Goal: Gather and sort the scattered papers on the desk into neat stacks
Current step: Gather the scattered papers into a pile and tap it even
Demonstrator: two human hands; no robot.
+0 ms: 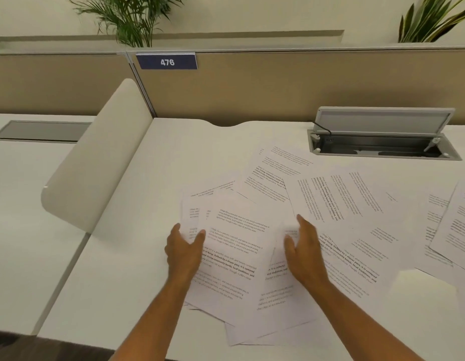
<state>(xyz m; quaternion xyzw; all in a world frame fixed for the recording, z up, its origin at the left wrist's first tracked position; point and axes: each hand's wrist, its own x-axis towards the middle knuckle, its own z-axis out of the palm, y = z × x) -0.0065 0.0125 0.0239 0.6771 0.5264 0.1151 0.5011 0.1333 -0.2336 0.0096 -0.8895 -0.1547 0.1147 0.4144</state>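
Note:
Several white printed sheets lie scattered and overlapping on the white desk (137,256). A loose bundle of sheets (236,251) sits between my hands at the centre. My left hand (184,251) grips the bundle's left edge, thumb on top of the paper. My right hand (303,248) rests on the bundle's right side, fingers bent over a lifted sheet edge. More sheets (343,199) fan out to the right, and others (450,230) reach the frame's right edge.
A curved white divider panel (96,162) stands to the left. An open cable tray with a raised lid (382,136) sits at the back right. A beige partition with a sign reading 476 (167,62) runs along the back. Plants stand behind it.

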